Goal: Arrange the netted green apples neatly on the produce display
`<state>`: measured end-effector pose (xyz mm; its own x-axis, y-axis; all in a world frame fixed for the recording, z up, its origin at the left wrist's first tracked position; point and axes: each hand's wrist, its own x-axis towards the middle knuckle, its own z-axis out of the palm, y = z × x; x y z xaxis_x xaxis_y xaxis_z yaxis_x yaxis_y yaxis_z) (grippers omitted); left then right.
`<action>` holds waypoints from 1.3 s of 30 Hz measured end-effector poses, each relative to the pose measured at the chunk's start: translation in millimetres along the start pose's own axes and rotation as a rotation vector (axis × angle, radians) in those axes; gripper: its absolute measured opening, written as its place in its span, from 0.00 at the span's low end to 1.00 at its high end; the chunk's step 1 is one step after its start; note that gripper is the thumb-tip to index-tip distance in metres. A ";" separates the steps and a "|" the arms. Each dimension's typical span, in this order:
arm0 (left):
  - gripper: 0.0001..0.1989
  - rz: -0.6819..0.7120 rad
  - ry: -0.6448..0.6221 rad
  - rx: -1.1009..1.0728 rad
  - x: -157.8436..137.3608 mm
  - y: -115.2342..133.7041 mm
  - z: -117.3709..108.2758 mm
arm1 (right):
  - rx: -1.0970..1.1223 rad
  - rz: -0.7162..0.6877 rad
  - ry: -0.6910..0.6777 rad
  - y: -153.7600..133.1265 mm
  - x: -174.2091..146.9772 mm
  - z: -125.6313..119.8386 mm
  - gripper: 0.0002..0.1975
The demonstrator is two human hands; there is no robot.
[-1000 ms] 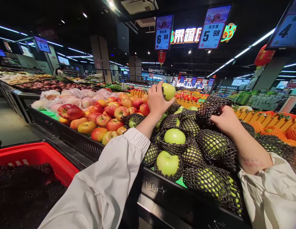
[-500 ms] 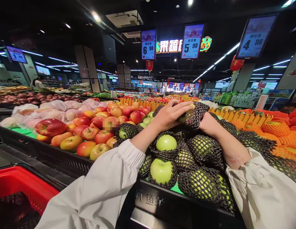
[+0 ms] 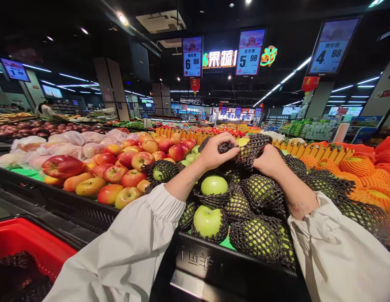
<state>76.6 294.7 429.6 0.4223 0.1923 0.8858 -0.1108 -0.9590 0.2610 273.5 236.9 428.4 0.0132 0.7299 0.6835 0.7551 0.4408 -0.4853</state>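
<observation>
Above the pile, both hands hold a green apple [image 3: 243, 142] partly covered by a black foam net [image 3: 257, 147]. My left hand [image 3: 216, 152] is at its left side, thumb and fingers curled together at the net's edge. Black netting shows through the gap between them. My right hand [image 3: 270, 161] grips the net's lower right side, its fingertips partly hidden. Just below lie more green apples in black nets. One apple [image 3: 214, 185] has its top bare, and another [image 3: 210, 221] sits in front of it by the crate's edge.
Red and yellow apples [image 3: 111, 174] fill the left of the black crate [image 3: 66, 205]. Fruit in orange nets [image 3: 367, 174] lies at right. A red basket [image 3: 31, 239] with dark contents stands lower left. Price screens [image 3: 250, 52] hang overhead. A person [image 3: 45, 109] is far left.
My left hand has shifted from over the apple to its left side, with the thumb now showing. The net stands higher on the right. The view has moved slightly.
</observation>
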 end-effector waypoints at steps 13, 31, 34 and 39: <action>0.08 -0.368 0.272 -0.107 0.9 -18.6 9.4 | -0.122 0.120 0.036 -2.6 2.5 0.0 0.19; 0.03 -0.368 0.144 0.076 0.3 -16.9 1.1 | -0.086 -0.107 0.227 -19.9 -10.3 -5.2 0.22; 0.04 -0.392 0.108 0.063 -1.0 -19.3 0.0 | -0.074 -0.155 0.259 -20.6 -10.7 -5.9 0.23; 0.07 -0.415 0.095 -0.089 -0.8 -22.1 -1.4 | -0.133 -0.258 0.205 -21.7 -9.0 -7.8 0.20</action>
<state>77.4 316.1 423.6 0.3636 0.5800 0.7290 -0.0282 -0.7754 0.6309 262.1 216.7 437.1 -0.0679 0.4775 0.8760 0.8292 0.5153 -0.2166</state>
